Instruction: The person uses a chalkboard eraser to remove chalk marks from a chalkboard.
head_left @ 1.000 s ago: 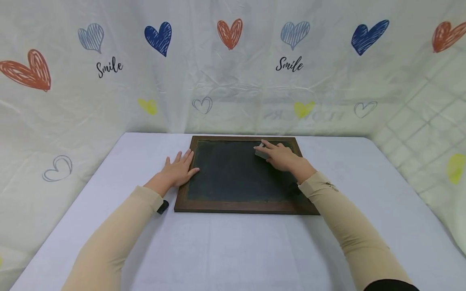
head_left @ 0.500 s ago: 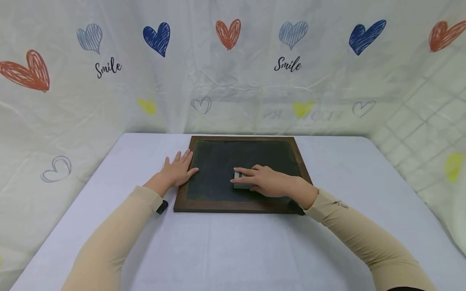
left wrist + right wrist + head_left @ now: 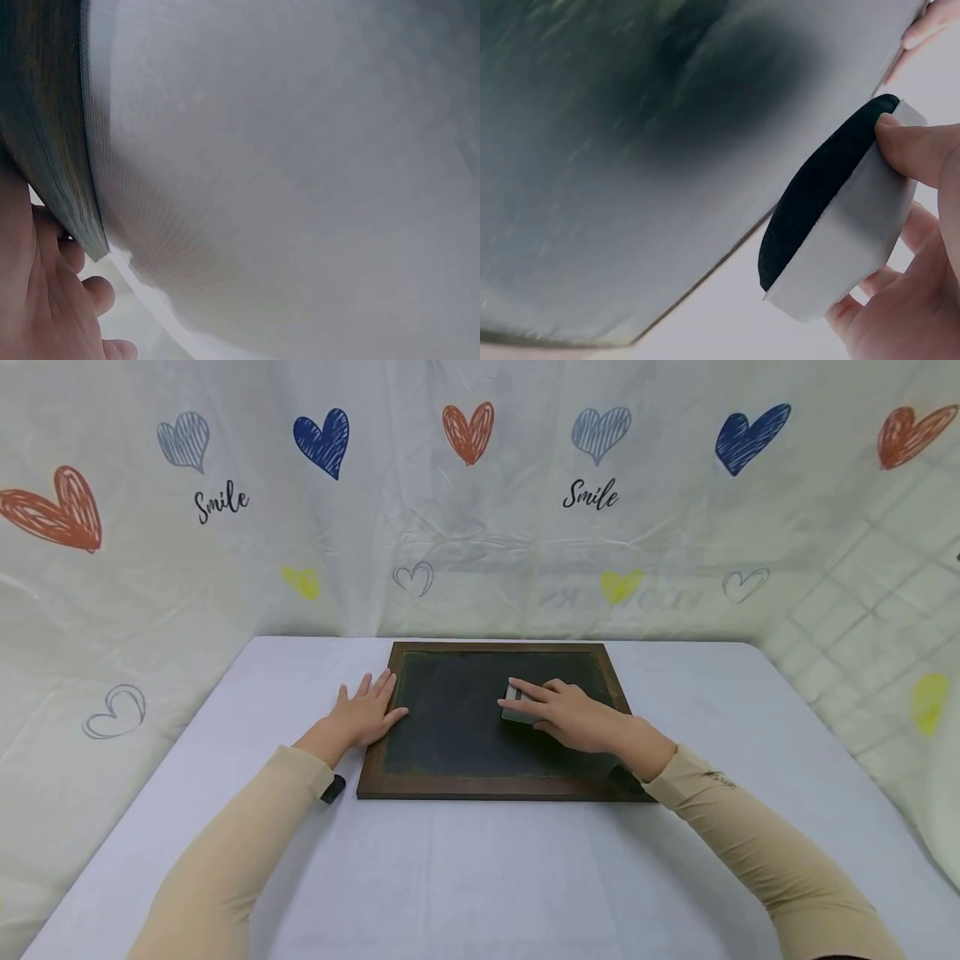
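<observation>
1. Left hand (image 3: 365, 716): flat and relaxed, fingers straight and together, palm on the table (image 3: 480, 877), fingertips pressing the left rail of the chalkboard (image 3: 457, 727). It lies where it lay a second ago, and the board has not shifted under it. The left wrist view shows only the wooden frame (image 3: 56, 150) edge-on and a few fingers (image 3: 71, 255) against it.

2. Chalkboard: it sits toward the far edge of the table, about centred between left and right. Its long axis runs left to right, its long sides parallel to the table's far edge.

3. Eraser (image 3: 517, 704): a second ago it was near the board's far right corner, half a second ago near the middle of the near rail; now it is back up, right of centre. The strokes appear to be zigzagging across the slate, and the surface looks largely wiped, only faint haze showing.

4. Right hand (image 3: 572, 717): fingers curled over the eraser, thumb (image 3: 915, 150) pinching its pale side. The black felt face (image 3: 817, 195) points at the slate; the block's long axis looks roughly left-right on the board, though the hand covers most of it.
</observation>
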Demonstrator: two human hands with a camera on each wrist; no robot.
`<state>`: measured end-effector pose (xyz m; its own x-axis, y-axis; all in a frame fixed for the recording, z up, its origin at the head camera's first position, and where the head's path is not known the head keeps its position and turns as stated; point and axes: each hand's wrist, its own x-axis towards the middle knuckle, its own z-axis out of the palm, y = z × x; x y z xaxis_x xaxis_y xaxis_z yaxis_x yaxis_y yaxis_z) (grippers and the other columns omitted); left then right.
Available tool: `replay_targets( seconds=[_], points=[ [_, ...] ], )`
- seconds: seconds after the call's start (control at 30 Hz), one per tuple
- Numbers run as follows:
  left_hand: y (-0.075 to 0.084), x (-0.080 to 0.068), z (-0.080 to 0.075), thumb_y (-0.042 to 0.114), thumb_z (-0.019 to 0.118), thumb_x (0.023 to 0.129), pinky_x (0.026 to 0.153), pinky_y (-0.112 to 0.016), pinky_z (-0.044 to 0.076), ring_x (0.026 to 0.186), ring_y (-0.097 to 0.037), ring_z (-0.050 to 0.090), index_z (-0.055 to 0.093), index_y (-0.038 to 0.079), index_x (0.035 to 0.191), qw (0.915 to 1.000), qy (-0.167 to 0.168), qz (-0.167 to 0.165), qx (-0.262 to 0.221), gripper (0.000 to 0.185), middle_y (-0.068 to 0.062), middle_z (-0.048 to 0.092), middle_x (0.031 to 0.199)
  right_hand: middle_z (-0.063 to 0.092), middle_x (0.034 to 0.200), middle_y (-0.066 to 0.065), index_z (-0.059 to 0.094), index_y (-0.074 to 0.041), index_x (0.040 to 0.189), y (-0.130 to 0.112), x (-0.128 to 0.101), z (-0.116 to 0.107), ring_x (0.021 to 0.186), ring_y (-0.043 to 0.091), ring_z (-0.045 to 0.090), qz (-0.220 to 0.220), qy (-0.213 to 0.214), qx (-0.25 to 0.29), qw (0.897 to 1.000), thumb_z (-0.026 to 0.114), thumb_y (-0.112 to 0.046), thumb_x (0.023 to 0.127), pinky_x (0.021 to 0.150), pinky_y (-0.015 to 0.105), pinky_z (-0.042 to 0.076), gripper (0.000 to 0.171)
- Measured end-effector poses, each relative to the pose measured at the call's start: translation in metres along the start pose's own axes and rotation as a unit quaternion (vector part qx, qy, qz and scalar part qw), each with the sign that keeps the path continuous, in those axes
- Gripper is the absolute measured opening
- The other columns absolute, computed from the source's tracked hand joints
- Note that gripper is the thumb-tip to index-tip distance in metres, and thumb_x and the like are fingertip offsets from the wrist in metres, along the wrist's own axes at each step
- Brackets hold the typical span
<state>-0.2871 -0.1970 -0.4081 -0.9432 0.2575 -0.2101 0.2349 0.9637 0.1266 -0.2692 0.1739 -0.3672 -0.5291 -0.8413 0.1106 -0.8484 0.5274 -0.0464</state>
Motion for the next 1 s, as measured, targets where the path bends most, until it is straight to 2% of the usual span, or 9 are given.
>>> replay_targets(
  seconds=[0.23,0.47,0.53,0.73,0.87,1.0],
  points=[
    [0.000,-0.001,0.000,0.048,0.037,0.110,0.117,-0.070,0.002,0.155,-0.042,0.002,0.007,0.000,0.164,1.0000,-0.002,-0.001,0.000,0.078,-0.017,0.002,0.171,0.038,0.160,0.022,0.049,-0.010,0.153,0.015,-0.014,-0.004,0.105,0.037,0.057,0.025,0.037,-0.021,0.999,0.070,-0.002,0.097,0.081,0.049,0.049,0.061],
    [-0.001,-0.002,0.004,0.048,0.037,0.110,0.117,-0.070,0.003,0.155,-0.043,0.003,0.007,0.000,0.164,1.0000,0.000,-0.001,0.005,0.078,-0.018,0.003,0.171,0.034,0.161,0.023,0.046,-0.011,0.154,0.028,-0.041,-0.014,0.105,0.039,0.054,0.080,0.047,0.002,0.996,0.065,-0.002,0.100,0.087,0.058,0.045,0.058],
    [-0.002,-0.002,0.005,0.048,0.037,0.110,0.117,-0.071,0.003,0.155,-0.043,0.003,0.007,0.000,0.164,1.0000,0.000,0.000,0.006,0.078,-0.018,0.003,0.171,0.034,0.161,0.023,0.047,-0.010,0.154,0.031,-0.049,-0.017,0.102,0.040,0.054,0.092,0.053,0.004,0.994,0.065,-0.002,0.100,0.085,0.057,0.045,0.057],
    [-0.003,-0.001,0.006,0.048,0.037,0.110,0.117,-0.071,0.003,0.155,-0.043,0.003,0.006,0.000,0.164,1.0000,0.000,-0.002,0.008,0.078,-0.018,0.002,0.171,0.034,0.160,0.024,0.045,-0.011,0.154,0.049,-0.074,-0.023,0.108,0.048,0.055,0.123,0.071,-0.008,0.990,0.064,-0.004,0.100,0.081,0.061,0.046,0.057],
    [-0.002,0.001,0.005,0.048,0.037,0.110,0.117,-0.070,0.002,0.155,-0.042,0.002,0.006,0.000,0.164,0.9999,0.003,-0.001,0.011,0.078,-0.017,0.002,0.171,0.035,0.158,0.028,0.044,-0.010,0.154,0.063,-0.090,-0.028,0.109,0.054,0.053,0.162,0.074,-0.005,0.984,0.063,-0.004,0.101,0.078,0.063,0.044,0.057],
    [-0.002,0.002,0.004,0.049,0.036,0.110,0.117,-0.070,0.003,0.155,-0.042,0.003,0.006,0.000,0.164,0.9999,0.004,0.002,0.015,0.079,-0.017,0.002,0.171,0.035,0.158,0.030,0.044,-0.008,0.154,0.077,-0.107,-0.029,0.111,0.060,0.050,0.214,0.075,0.006,0.974,0.061,-0.007,0.103,0.078,0.068,0.043,0.054]
  ],
)
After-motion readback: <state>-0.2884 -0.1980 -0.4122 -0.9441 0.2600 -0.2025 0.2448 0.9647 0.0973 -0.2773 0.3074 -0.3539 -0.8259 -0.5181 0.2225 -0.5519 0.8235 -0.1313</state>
